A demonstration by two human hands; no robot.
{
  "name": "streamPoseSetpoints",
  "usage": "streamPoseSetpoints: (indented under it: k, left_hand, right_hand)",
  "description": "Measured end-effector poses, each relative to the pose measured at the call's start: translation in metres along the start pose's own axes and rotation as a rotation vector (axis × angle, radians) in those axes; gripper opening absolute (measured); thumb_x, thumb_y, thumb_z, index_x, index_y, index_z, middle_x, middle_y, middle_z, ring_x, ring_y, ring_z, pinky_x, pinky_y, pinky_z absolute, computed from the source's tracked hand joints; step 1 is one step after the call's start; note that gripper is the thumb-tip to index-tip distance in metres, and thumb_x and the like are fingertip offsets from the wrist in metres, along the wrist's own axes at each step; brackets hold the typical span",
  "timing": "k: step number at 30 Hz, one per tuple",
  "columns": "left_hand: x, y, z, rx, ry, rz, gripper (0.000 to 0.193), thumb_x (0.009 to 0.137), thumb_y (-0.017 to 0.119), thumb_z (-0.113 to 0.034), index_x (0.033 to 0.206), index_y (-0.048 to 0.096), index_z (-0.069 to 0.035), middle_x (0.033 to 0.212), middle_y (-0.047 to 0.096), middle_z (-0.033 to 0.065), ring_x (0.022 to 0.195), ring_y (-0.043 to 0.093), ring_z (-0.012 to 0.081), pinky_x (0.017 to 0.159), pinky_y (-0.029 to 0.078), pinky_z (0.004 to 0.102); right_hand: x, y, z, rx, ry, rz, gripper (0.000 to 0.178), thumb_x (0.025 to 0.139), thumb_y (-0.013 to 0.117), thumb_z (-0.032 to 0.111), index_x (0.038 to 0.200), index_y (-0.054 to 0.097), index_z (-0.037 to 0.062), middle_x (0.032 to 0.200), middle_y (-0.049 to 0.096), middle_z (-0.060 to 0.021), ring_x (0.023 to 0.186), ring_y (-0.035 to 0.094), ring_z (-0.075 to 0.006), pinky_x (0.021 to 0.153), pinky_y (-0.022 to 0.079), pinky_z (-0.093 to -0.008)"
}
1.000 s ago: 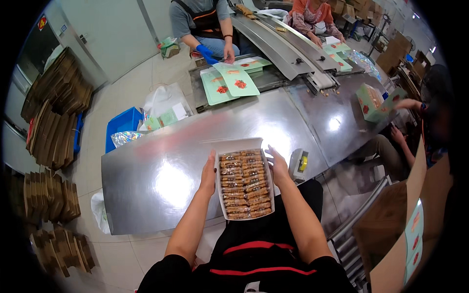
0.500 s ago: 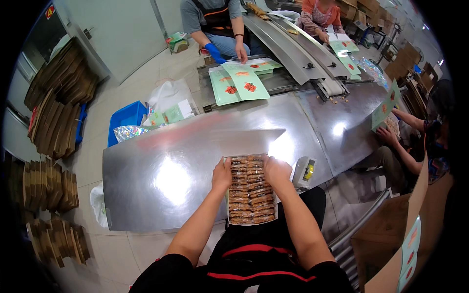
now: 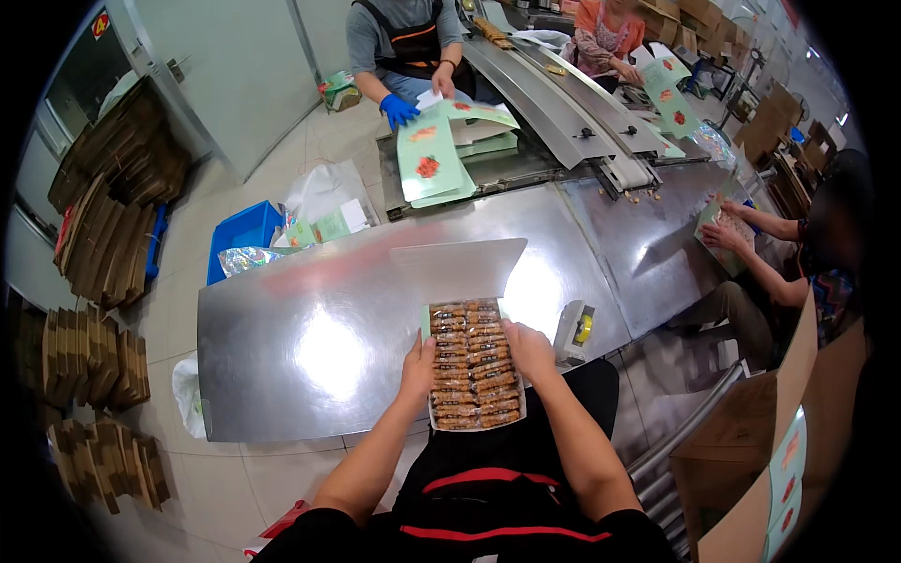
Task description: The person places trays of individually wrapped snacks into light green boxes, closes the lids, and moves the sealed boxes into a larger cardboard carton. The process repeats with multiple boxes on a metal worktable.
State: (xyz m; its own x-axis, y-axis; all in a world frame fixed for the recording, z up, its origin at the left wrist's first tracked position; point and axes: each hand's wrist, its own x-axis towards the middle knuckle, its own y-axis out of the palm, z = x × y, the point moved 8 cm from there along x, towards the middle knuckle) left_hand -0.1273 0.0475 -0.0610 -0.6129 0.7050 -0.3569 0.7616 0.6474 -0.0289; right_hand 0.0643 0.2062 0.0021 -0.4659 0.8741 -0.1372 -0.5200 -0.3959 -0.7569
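An open flat box (image 3: 474, 366) filled with rows of brown wrapped bars lies at the near edge of the steel table (image 3: 310, 328). Its pale lid (image 3: 460, 270) stands open on the far side. My left hand (image 3: 419, 368) grips the box's left side. My right hand (image 3: 530, 352) grips its right side. The near end of the box overhangs the table edge toward my body.
A tape dispenser (image 3: 574, 330) sits right of the box. Across the table a person with a blue glove (image 3: 398, 110) handles green box sleeves (image 3: 427, 164). Another person (image 3: 751, 230) works at the right. A conveyor (image 3: 563, 103) runs behind. Folded cartons (image 3: 103, 206) are stacked at left.
The box has come nearer to my body and its lid has swung up and open on the far side. My hands have shifted from the box's far corners to its sides.
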Motion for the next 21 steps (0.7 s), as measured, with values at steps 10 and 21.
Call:
streamPoseSetpoints:
  k: [10,21]
  left_hand:
    - [-0.006,-0.004,0.006,0.291,0.034,-0.003,0.057,0.108,0.041,-0.044,0.138,0.055,0.002,0.123,0.065,0.0267,0.118,0.061,0.0357,0.102,0.046,0.0422]
    - [-0.067,0.005,-0.010,0.397,-0.003,-0.121,0.044,0.104,0.045,-0.033,0.144,0.053,-0.016,0.120,0.068,0.0206,0.114,0.063,0.0395,0.098,0.046,0.0445]
  right_hand:
    - [0.000,0.021,-0.027,-0.247,-0.065,0.062,0.037,0.099,0.050,0.034,0.119,0.064,0.0065,0.098,0.071,-0.0223,0.097,0.068,-0.0426,0.084,0.052,-0.0532]
    - [-0.056,-0.015,0.012,-0.375,-0.059,-0.137,0.049,0.105,0.044,0.039,0.083,0.069,0.0028,0.077,0.070,-0.0243,0.072,0.068,-0.0437,0.067,0.053,-0.0566]
